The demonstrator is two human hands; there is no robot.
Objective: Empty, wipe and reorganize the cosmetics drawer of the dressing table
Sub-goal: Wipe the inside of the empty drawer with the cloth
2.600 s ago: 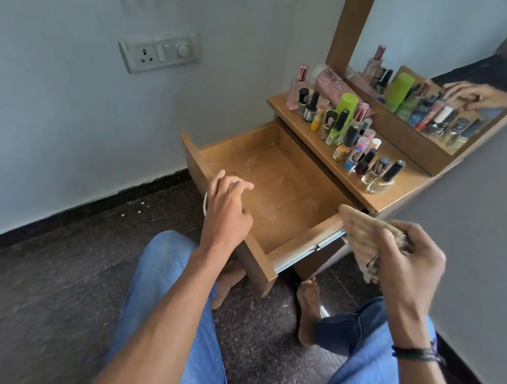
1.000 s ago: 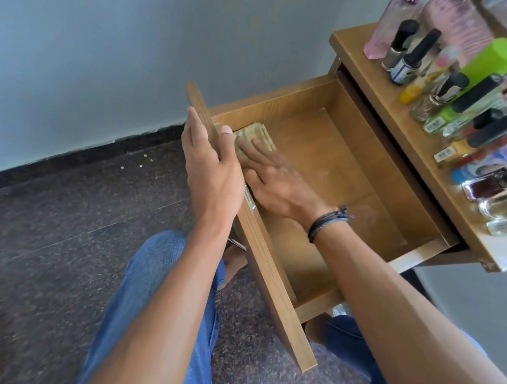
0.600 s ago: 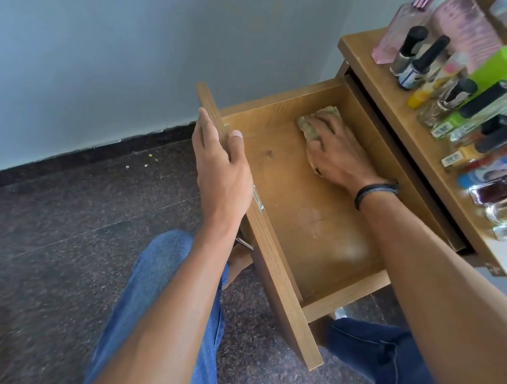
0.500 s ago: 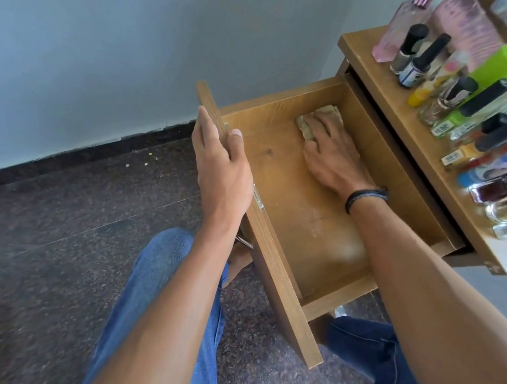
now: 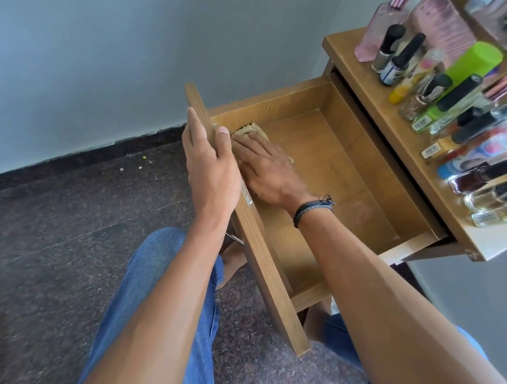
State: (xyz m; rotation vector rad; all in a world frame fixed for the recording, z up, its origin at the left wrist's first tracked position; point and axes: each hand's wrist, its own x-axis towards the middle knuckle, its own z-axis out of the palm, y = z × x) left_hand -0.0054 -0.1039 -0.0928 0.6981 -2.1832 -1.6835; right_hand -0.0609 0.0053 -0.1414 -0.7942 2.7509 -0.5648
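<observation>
Head view, looking down into pulled-out drawer (image 5: 340, 175). Gripping drawer front (image 5: 269, 274) near its far end with left hand (image 5: 214, 169), thumb inside, fingers outside. Pressing tan cloth (image 5: 250, 129) onto drawer floor with flat right hand (image 5: 267, 168), just behind left thumb. Cosmetics bottles (image 5: 459, 97) upright on dressing table (image 5: 364, 85), right of drawer.
</observation>
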